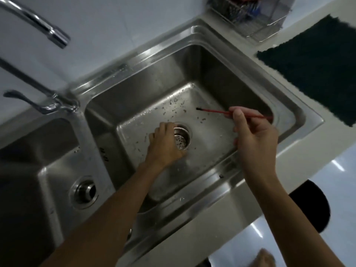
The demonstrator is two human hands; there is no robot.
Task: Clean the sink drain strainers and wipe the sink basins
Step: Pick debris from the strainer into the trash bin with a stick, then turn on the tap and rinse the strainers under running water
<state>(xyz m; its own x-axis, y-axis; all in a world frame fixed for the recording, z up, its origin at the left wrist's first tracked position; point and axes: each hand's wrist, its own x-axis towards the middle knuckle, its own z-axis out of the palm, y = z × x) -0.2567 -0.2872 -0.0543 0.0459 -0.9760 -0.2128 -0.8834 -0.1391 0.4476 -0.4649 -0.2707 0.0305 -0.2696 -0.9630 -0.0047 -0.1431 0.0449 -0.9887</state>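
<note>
Perforated steel strainer [181,138], thin red brush [227,113].

Single head-worn view, looking steeply down, close over the double sink [202,35], tilted frame

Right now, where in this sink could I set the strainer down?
The left basin floor is bare around its drain. In the right basin, the front corner below the right hand is free. It is crowded at the strainer, under the left hand, and beneath the red brush.
</note>
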